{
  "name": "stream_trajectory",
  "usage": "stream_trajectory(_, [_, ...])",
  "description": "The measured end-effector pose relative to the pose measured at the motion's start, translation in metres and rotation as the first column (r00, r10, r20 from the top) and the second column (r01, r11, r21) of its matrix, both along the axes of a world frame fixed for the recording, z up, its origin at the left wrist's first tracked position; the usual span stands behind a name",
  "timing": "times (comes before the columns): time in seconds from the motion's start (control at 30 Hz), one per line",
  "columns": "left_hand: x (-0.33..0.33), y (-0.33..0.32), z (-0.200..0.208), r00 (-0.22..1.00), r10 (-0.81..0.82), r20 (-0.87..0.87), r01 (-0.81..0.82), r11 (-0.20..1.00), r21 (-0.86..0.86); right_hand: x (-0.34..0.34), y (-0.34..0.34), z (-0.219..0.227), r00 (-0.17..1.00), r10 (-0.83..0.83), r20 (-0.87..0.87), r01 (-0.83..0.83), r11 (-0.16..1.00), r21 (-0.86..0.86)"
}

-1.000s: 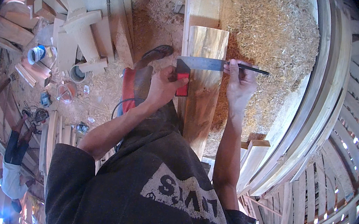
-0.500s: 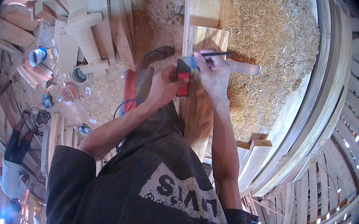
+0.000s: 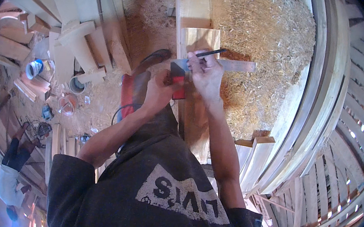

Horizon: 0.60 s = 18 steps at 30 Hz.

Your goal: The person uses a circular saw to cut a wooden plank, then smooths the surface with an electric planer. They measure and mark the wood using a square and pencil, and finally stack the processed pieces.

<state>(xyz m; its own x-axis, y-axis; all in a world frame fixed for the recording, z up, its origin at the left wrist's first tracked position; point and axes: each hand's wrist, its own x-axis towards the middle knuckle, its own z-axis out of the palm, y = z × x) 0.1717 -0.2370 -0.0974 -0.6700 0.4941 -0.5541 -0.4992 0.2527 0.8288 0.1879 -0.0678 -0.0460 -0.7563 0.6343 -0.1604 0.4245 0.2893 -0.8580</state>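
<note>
My left hand (image 3: 158,90) is closed around the red handle (image 3: 178,91) of a carpenter's square, at the left edge of a wooden board (image 3: 196,128). The square's steel blade (image 3: 241,66) lies across the board and sticks out past its right edge. My right hand (image 3: 208,78) rests over the blade and the board. Between its fingers is a dark pencil (image 3: 213,52), slanting up to the right. The fingers of my right hand hide part of the blade, and the left fingertips are slightly blurred.
Wood shavings (image 3: 263,28) cover the ground right of the board. Long curved planks (image 3: 329,85) stand beyond them. Stacked timber (image 3: 69,2) lies at the upper left, with a white-blue bucket (image 3: 34,68) below it. A sandalled foot (image 3: 156,56) is beside the board. Another person (image 3: 9,179) is at the far lower left.
The whole view has shifted, so board and hands appear a little further left. My left fingers have moved slightly on the square's handle. Both hands keep their hold.
</note>
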Motion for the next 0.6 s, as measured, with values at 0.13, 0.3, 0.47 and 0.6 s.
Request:
stream_trajectory(0.13, [0.003,0.002,0.003,0.998,0.03,0.055,-0.032,0.999,0.04,0.036,0.072,0.0,0.999,-0.008,0.036,-0.003,0.958,0.285])
stream_trajectory(0.3, [0.0,0.001,0.005,0.997,0.04,0.064,-0.043,0.998,0.044,0.03,0.092,0.035,0.976,-0.217,0.002,0.215,0.967,0.135])
stream_trajectory(0.47, [-0.023,0.007,0.027,0.996,-0.059,0.062,0.064,0.995,-0.081,0.018,0.088,0.044,0.96,-0.256,-0.116,0.262,0.964,0.035])
stream_trajectory(0.6, [-0.038,0.014,0.028,0.999,-0.005,0.053,0.006,1.0,-0.009,0.013,0.081,0.042,0.975,-0.194,-0.109,0.202,0.977,0.074])
